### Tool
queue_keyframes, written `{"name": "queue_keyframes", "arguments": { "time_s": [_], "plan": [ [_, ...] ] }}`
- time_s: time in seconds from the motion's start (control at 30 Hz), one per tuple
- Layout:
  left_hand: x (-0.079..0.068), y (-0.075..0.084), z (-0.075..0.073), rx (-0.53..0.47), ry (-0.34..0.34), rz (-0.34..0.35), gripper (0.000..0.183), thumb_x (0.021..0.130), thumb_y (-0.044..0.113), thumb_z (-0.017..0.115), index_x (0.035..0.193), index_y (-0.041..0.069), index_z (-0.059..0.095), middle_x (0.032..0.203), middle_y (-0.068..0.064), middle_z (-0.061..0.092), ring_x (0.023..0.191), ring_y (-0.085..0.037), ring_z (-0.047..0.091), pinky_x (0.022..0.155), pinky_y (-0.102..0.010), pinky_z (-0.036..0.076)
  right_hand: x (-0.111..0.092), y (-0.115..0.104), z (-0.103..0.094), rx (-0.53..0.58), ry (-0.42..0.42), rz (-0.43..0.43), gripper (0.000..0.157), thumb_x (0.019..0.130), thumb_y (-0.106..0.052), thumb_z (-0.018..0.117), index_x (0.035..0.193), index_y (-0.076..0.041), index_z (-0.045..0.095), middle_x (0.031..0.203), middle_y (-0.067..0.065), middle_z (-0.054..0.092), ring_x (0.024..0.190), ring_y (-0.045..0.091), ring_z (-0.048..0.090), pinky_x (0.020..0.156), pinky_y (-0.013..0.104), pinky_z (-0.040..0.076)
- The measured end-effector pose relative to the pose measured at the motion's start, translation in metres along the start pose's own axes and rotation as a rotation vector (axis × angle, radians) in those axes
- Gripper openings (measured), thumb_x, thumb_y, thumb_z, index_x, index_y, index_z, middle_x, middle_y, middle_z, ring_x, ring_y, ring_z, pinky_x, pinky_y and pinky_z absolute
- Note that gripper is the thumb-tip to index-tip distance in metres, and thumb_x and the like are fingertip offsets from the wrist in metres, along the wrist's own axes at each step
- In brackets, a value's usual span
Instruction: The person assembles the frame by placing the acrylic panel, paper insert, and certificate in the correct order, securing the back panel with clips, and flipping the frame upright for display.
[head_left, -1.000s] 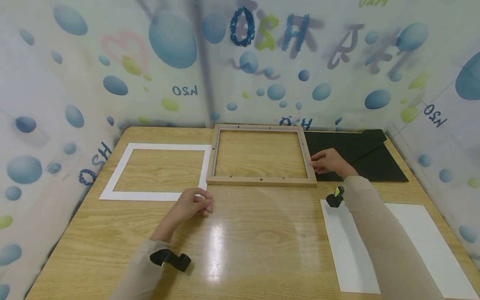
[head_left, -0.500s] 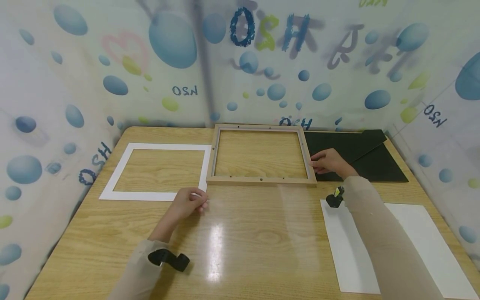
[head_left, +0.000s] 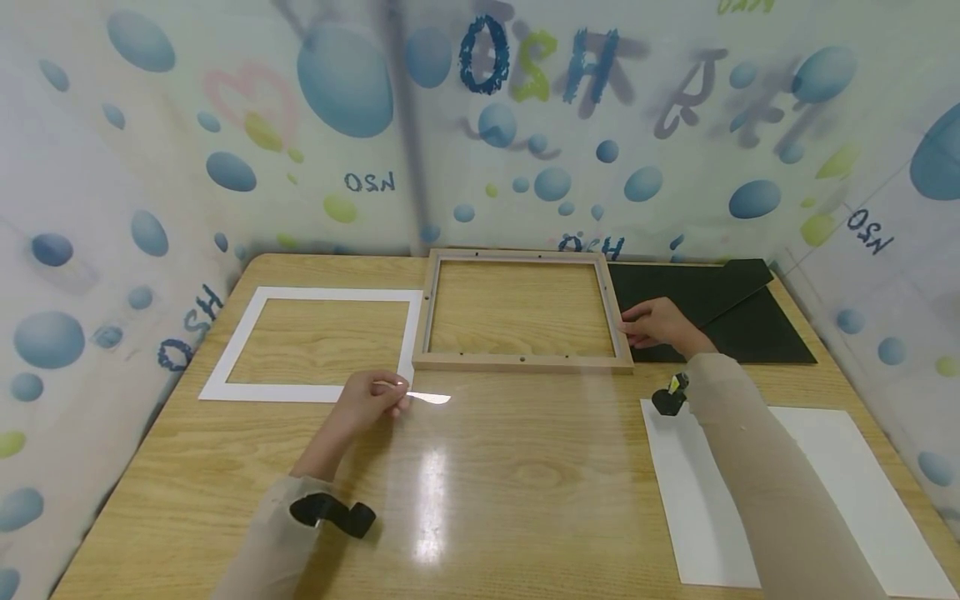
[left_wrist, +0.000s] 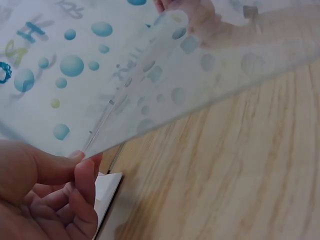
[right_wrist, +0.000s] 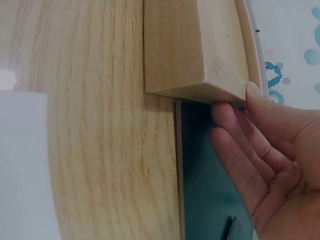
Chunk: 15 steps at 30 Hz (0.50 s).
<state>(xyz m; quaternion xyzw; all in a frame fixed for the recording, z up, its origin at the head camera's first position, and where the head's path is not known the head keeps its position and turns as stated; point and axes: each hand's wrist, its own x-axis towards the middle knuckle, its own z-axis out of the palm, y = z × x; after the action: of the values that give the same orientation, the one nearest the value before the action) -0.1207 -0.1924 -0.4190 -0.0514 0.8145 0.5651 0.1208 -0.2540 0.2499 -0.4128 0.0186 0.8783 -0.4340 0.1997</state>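
My left hand pinches a clear plastic sheet by a corner between thumb and forefinger. The sheet shows as a thin bright glint in the head view, and its raised edge slants over the table in the left wrist view. My right hand grips the right side of a light wooden picture frame, thumb on top and fingers against the outer edge. A white mat board with a cut-out window lies left of the frame, partly behind my left hand.
A dark backing board with a folded stand flap lies right of the frame, under my right hand. A white sheet rests at the front right, partly covered by my right sleeve. The patterned wall rises behind the table's back edge.
My left hand has shifted slightly left and up, and a bright glint on the clear sheet now shows beside it. The right hand and the frame stay in place.
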Motion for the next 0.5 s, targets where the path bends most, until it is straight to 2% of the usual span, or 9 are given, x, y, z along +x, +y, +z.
{"name": "queue_keyframes", "arguments": {
  "time_s": [0.3, 0.5],
  "plan": [
    [0.007, 0.004, -0.011, -0.025, 0.012, -0.022, 0.026, 0.091, 0.006, 0.055, 0.108, -0.015, 0.053, 0.071, -0.008, 0.064, 0.057, -0.008, 0.055, 0.054, -0.019, 0.047, 0.0, -0.001, 0.0, -0.01, 0.003, 0.008, 0.043, 0.088, -0.017, 0.063, 0.119, 0.012, 0.052, 0.082, 0.01, 0.065, 0.068, 0.015, 0.063, 0.068, 0.034, 0.055],
    [0.017, 0.01, -0.02, -0.068, 0.019, -0.022, 0.028, 0.092, 0.007, 0.055, 0.109, -0.015, 0.051, 0.07, -0.004, 0.064, 0.056, -0.005, 0.054, 0.053, -0.017, 0.044, 0.001, -0.002, 0.0, -0.003, -0.001, 0.023, 0.043, 0.088, -0.016, 0.063, 0.119, 0.011, 0.051, 0.083, 0.01, 0.065, 0.068, 0.015, 0.063, 0.068, 0.034, 0.055]
  ]
}}
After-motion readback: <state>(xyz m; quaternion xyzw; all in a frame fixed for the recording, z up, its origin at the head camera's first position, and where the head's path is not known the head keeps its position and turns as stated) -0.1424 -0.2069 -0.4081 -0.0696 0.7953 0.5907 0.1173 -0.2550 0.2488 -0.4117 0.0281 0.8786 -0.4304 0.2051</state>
